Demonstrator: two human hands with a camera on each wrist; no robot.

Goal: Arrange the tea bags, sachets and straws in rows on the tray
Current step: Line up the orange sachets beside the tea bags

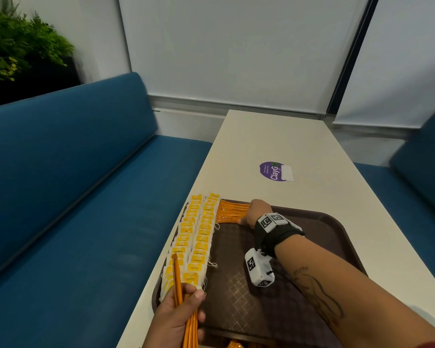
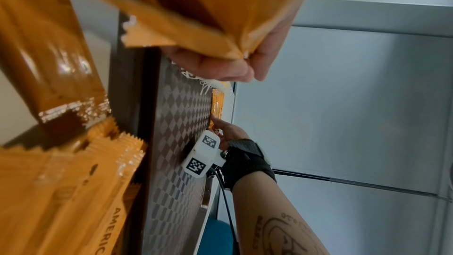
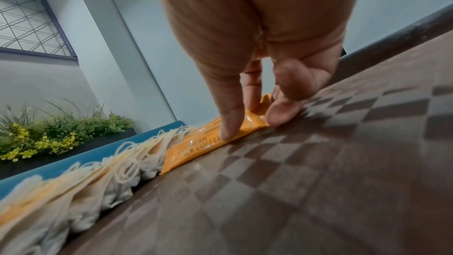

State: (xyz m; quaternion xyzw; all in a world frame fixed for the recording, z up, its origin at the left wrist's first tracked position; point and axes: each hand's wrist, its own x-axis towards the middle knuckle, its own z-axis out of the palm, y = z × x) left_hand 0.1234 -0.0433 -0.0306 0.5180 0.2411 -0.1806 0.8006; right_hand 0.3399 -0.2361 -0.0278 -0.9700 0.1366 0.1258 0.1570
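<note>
The right hand is pressing its fingertips down on the nearest of the glossy orange coffee sachets, thumb braced against the sachet's end, probably to nudge it square against the others at the far edge of the dark brown checker-textured plastic tray. The left hand is curling round a bundle of spare orange sachets over the tray's near left corner, seemingly holding them as stock for the same row. Two overlapping rows of yellow-tagged white paper tea bags are running down the tray's left side, strings trailing inward. Most of the tray floor is lying bare. The tray is sitting on a pale surface; no straws are showing.
</note>
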